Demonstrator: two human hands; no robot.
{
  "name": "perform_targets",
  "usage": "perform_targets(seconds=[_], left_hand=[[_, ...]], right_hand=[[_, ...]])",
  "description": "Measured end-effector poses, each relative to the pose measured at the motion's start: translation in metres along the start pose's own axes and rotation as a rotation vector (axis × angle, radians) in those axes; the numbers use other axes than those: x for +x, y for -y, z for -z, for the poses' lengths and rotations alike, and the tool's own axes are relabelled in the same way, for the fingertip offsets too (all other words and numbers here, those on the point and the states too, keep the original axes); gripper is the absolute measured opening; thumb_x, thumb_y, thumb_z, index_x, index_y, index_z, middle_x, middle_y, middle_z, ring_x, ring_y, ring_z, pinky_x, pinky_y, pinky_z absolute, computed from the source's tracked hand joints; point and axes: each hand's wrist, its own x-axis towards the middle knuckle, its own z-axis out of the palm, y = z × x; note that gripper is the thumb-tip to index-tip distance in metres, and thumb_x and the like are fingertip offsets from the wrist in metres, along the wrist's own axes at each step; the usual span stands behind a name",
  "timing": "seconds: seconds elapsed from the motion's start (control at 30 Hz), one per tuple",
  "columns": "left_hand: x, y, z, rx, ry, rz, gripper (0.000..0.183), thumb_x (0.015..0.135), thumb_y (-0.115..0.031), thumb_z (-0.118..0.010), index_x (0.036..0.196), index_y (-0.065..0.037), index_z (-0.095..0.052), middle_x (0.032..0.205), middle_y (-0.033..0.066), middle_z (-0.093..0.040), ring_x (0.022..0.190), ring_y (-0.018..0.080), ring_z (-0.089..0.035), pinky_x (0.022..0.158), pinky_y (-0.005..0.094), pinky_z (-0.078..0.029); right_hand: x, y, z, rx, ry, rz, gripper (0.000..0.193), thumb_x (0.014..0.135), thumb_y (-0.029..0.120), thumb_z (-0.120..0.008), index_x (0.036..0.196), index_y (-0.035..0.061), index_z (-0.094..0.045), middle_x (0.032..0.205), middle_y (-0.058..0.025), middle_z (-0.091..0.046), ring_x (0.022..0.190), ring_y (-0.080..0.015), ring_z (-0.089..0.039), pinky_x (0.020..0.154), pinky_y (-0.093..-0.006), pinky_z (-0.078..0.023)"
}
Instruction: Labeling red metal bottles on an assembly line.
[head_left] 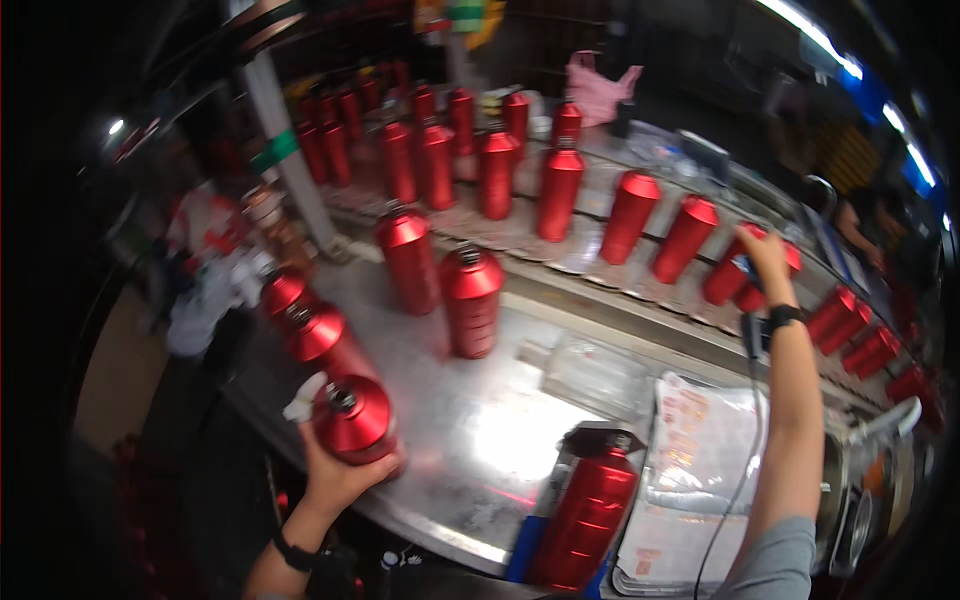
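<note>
A pink bag [600, 92] sits at the rear, a grey post [303, 200] bears a green band [277, 150], and printed sheets [692, 440] lie on the desk [432, 425].

Left hand [340, 478]: some fingers hidden behind near bottle [355, 418]; white scrap [304, 398] at its fingertips too blurred to identify. Right hand [768, 255]: smeared, covers part of rack bottle [725, 278], grip unclear. Grey sleeve [778, 562] below right hand cut by lower edge. Back bottles [336, 152], far left of right hand, overlap, blurred. Printed sheet [690, 430] left of right forearm: unreadable.
</note>
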Motion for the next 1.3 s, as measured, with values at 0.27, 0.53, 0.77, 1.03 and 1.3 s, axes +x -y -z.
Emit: perform_targets(seconds=[0.27,0.53,0.77,1.03,1.3], left_hand=[[-0.002,0.008,0.009,-0.102,-0.048,0.097,0.109,0.062,-0.014,-0.089,0.145,-0.006,-0.020,0.136,0.0143,-0.042,0.125,0.0239,-0.047,0.107,0.0416,-0.039],[-0.001,0.019,0.013,-0.111,-0.001,0.056,0.116,0.059,-0.018,-0.092,0.147,-0.006,-0.016,0.139,0.0137,-0.039,0.129,0.0248,-0.043,0.110,0.0423,-0.034],[-0.013,0.043,0.008,-0.123,-0.097,0.058,0.115,0.059,-0.016,-0.088,0.148,-0.005,-0.015,0.145,0.0129,-0.033,0.134,0.0264,-0.037,0.114,0.0428,-0.030],[0.000,0.041,-0.029,-0.131,-0.213,-0.068,0.095,0.073,-0.004,-0.077,0.149,-0.003,-0.021,0.143,0.0123,-0.036,0.130,0.0247,-0.040,0.113,0.0383,-0.030],[-0.033,0.020,0.003,-0.056,-0.220,-0.027,0.083,0.085,-0.020,-0.072,0.149,0.000,-0.023,0.153,0.0181,-0.029,0.138,0.0267,-0.034,0.116,0.0408,-0.023]], right_hand=[[0.013,-0.021,-0.003,-0.068,-0.104,-0.010,0.099,0.066,0.057,-0.075,0.131,-0.0115,-0.046,0.121,-0.0316,-0.061,0.115,-0.0395,-0.061,0.097,-0.0412,-0.046],[-0.065,-0.035,0.077,-0.143,-0.129,-0.048,0.100,0.066,0.064,-0.072,0.131,-0.0084,-0.049,0.121,-0.0326,-0.060,0.117,-0.0419,-0.059,0.100,-0.0434,-0.044],[-0.175,0.039,0.137,0.101,-0.051,0.216,0.095,0.065,0.058,-0.079,0.129,-0.0068,-0.052,0.111,-0.0257,-0.066,0.105,-0.0338,-0.065,0.090,-0.0391,-0.049],[-0.280,0.130,0.200,0.202,0.077,0.559,0.076,0.064,0.051,-0.081,0.106,-0.0073,-0.057,0.096,-0.0248,-0.067,0.092,-0.0356,-0.068,0.081,-0.0397,-0.052],[-0.371,0.192,0.199,0.398,0.333,0.925,0.065,0.063,0.033,-0.083,0.109,-0.0024,-0.053,0.088,-0.0189,-0.064,0.083,-0.0338,-0.067,0.073,-0.0394,-0.051]])
